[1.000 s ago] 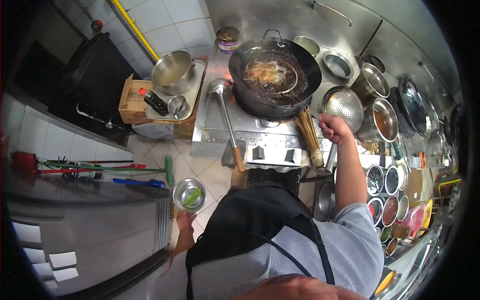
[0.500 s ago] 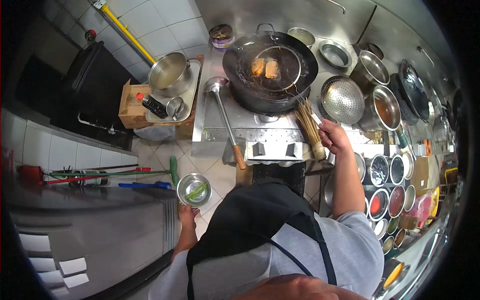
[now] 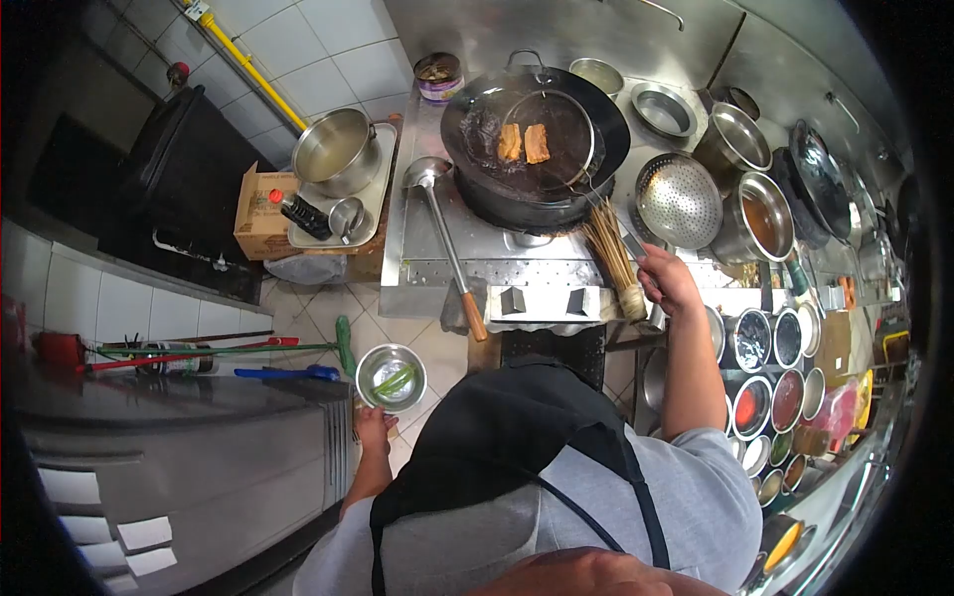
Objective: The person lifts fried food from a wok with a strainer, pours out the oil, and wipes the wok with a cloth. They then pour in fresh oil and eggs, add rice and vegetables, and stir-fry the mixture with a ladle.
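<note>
Head view: left hand (image 3: 374, 427) grips a bowl (image 3: 375, 372) of green strips (image 3: 396, 381); right hand (image 3: 670, 280), a strainer (image 3: 569, 127) holding two browned pieces (image 3: 537, 145).

Fisheye distortion bends the black-cornered view, and soft glare lies on the steel backsplash (image 3: 576, 35).
</note>
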Demonstrator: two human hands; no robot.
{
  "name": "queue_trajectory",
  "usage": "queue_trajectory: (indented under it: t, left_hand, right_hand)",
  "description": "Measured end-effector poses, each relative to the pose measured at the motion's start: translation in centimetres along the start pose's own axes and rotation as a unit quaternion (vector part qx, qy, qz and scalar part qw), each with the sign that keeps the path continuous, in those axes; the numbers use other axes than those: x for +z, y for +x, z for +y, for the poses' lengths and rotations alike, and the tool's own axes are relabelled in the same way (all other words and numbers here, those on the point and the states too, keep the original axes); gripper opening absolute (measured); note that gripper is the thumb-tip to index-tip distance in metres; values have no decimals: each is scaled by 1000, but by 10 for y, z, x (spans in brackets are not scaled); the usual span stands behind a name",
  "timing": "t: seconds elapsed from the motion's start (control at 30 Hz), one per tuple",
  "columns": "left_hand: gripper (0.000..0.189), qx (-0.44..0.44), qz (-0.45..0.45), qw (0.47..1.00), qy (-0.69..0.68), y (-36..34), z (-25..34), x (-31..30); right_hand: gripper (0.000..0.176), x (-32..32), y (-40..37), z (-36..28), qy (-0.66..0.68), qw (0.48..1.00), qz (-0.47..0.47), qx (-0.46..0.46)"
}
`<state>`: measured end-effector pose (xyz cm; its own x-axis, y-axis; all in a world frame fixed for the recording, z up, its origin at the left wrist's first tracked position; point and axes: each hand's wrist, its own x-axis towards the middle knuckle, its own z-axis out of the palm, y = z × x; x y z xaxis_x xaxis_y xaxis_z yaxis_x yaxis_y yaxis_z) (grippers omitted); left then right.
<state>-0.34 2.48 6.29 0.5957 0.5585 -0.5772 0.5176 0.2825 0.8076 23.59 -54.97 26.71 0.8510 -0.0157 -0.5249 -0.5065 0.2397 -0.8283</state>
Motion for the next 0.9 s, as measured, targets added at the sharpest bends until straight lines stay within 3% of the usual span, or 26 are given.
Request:
queue_trajectory:
  t: [0.2, 0.3, 0.37, 0.5, 0.57, 0.67, 0.73, 0.77, 0.87, 0.9]
  left_hand:
    - [9, -9, 3, 1000, 4, 1, -7, -3]
    - [10, -6, 3, 1000, 11, 2, -8, -4]
    - [10, -1, 6, 1000, 14, 1, -7, -3]
    - [10, 25, 11, 999, 27, -5, -5, -1]
    - [10, 33, 13, 999, 26, -6, -7, -1]
    - [9, 21, 23, 999, 20, -10, -8, -2]
    - [9, 15, 21, 999, 32, -10, -11, -5]
    - [9, 16, 21, 999, 32, -9, -12, -7]
    - [9, -29, 24, 999, 29, -7, -15, -10]
    - [10, -29, 19, 999, 31, -8, -13, -9]
  right_hand:
    - [64, -6, 5, -1, -32, 999, -2, -22]
    - [59, -3, 10, -9, -27, 998, -39, -36]
    - [41, 17, 1, -25, -19, 1000, -13, 2]
    - [36, 37, -8, -40, -8, 998, -27, 49]
    - [34, 32, -2, -28, -44, 997, 54, 20]
    - [32, -12, 33, 20, -69, 996, 48, 6]
    - [23, -19, 20, 31, -282, 957, -53, 32]
    - [23, -13, 17, 39, -366, 918, -99, 117]
    - [26, 8, 5, 91, -523, 778, -226, 266]
    - [25, -7, 15, 142, -477, 785, -217, 331]
